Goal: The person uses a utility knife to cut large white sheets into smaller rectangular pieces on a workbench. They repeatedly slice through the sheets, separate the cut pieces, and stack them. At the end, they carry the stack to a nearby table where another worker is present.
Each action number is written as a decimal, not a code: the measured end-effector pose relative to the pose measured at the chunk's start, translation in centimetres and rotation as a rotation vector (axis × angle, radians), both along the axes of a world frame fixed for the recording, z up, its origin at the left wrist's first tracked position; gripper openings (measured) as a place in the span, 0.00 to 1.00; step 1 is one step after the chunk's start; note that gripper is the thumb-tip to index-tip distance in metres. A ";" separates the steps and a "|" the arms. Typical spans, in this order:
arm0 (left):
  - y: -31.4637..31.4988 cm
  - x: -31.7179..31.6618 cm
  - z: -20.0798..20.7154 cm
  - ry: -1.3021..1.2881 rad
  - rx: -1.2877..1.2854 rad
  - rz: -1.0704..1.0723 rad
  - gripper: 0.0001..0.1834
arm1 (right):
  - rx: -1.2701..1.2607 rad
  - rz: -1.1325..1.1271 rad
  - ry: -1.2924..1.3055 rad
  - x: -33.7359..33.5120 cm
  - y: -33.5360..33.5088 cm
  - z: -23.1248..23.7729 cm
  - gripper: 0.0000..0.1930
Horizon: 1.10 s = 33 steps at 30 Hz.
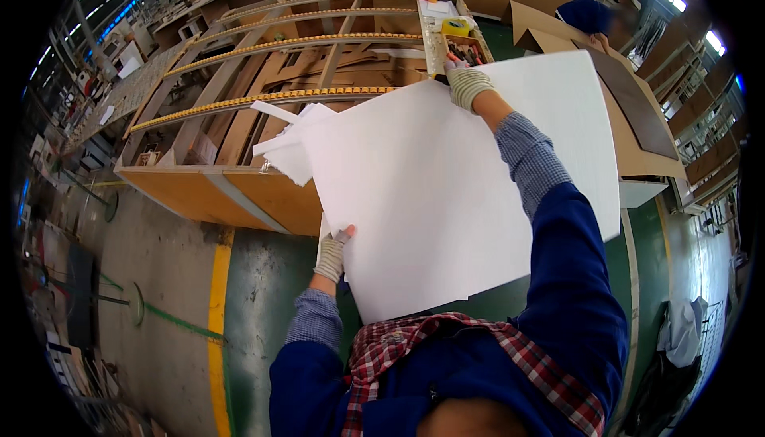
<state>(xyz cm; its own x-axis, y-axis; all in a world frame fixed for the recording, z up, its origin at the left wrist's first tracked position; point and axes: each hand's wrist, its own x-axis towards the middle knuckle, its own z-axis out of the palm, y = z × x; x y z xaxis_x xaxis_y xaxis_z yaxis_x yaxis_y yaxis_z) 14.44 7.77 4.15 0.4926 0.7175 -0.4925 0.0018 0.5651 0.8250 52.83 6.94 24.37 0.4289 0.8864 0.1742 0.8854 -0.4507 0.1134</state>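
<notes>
A large white sheet [462, 198], thin and slightly curved, spreads in front of me from near my waist to the bench. My left hand [331, 255], in a striped knit glove with bare fingertips, grips its left edge, thumb on top. At the far edge is my gloved right hand [468, 88], its fingers closed. A small black-and-yellow tool [441, 79] juts from its left side; its kind is too small to tell. White strips and torn scraps [291, 138] lie by the sheet's far left corner.
A wooden bench frame [239, 186] with yellow roller rails [295, 41] holds brown boards. Beyond my right hand stands a box of tools [466, 48] beside a yellow container [456, 26]. Large cardboard [558, 31] is at the right, with another person [586, 16] behind it.
</notes>
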 end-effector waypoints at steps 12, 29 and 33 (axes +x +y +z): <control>-4.2 2.0 -5.1 0.031 0.011 0.391 0.23 | 0.214 0.039 0.781 -13.0 7.2 -14.7 0.17; -4.9 2.8 -5.9 0.223 0.200 0.345 0.23 | 0.009 0.025 0.636 -12.2 9.7 -18.4 0.13; -4.9 2.6 -5.8 0.290 0.191 0.320 0.24 | 0.160 0.097 0.563 -12.7 9.2 -19.1 0.13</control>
<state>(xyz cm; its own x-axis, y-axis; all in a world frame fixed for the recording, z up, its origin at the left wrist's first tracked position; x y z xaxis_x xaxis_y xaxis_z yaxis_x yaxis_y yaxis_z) 17.06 2.89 -1.61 0.0936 0.9021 -0.4212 0.0979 0.4127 0.9056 40.11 16.17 5.32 0.4129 0.9074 0.0783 0.8274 -0.3378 -0.4486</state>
